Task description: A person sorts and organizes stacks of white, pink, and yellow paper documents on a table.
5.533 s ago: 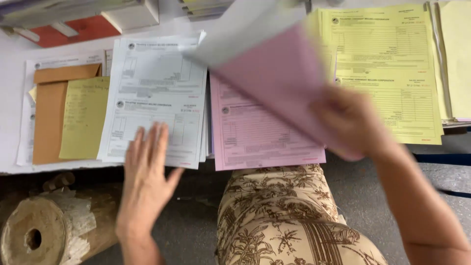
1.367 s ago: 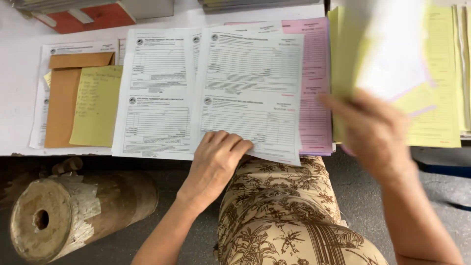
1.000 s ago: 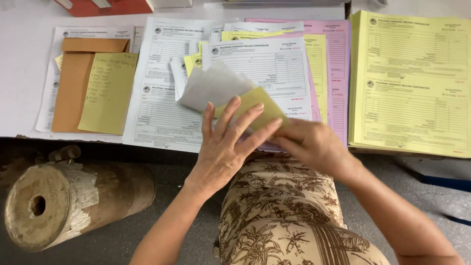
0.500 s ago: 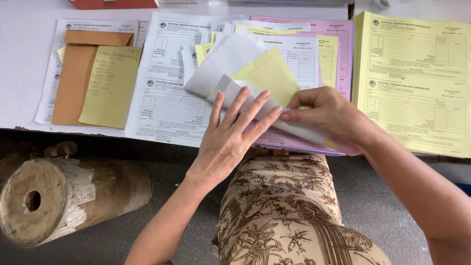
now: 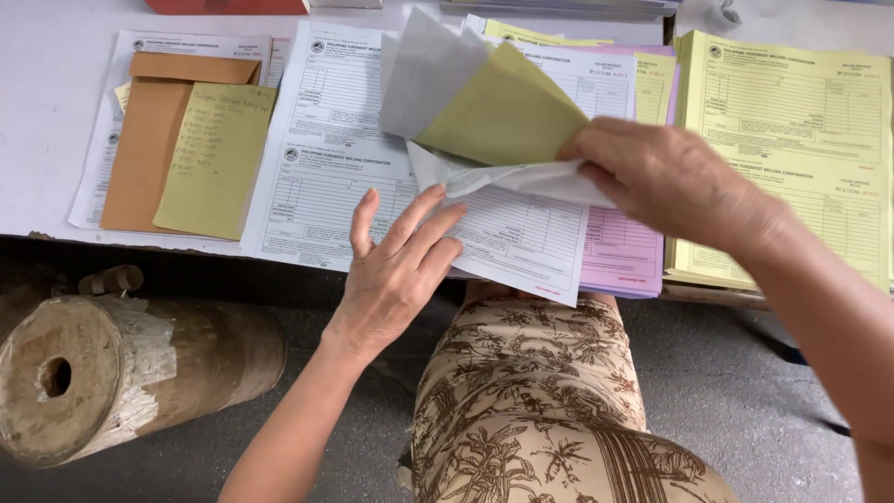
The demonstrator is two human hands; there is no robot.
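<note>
My right hand (image 5: 666, 177) pinches a small bundle of loose form sheets (image 5: 470, 102), white and yellow, lifted and curling above the table. Under them lies a white printed form (image 5: 531, 233) on top of a pink stack (image 5: 622, 256). My left hand (image 5: 396, 265) rests flat with fingers spread on the near edge of that white form, at the table's front edge. A second stack of white forms (image 5: 326, 158) lies just to the left.
A thick stack of yellow forms (image 5: 792, 140) sits at the right. At the left a brown envelope (image 5: 149, 140) and a yellow handwritten note (image 5: 212, 158) lie on more papers. A large cardboard roll (image 5: 121, 363) lies on the floor below. My patterned lap (image 5: 531, 401) is under the table edge.
My right hand brought a yellow and white bundle from the right over the middle stack, then lifted it off the papers. My left hand slid a little left and down, still flat.
</note>
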